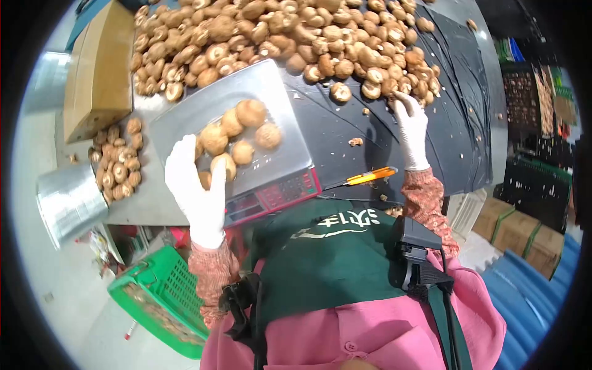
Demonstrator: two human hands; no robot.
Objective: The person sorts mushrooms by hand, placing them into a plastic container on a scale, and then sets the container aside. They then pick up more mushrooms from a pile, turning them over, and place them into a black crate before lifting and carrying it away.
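Observation:
My left hand (198,191), in a white glove, rests at the left side of a flat metal weighing scale (277,105). Its thumb and fingers are spread around a few brown mushrooms (214,139) lying on the pan. More mushrooms sit on the pan just beyond it. Over to the right, my gloved right hand (412,126) reaches to the near edge of a large mushroom pile (345,43). Its fingertips are pinched on a mushroom (391,102), which they partly cover. The scale's red control panel (287,192) faces me.
An orange utility knife (370,176) lies on the dark table sheet (333,139). Left of the scale are a cardboard box (98,74), a smaller mushroom heap (117,163) and a metal bucket (71,200). A green basket (163,290) stands below the table, and crates (533,191) stand at right.

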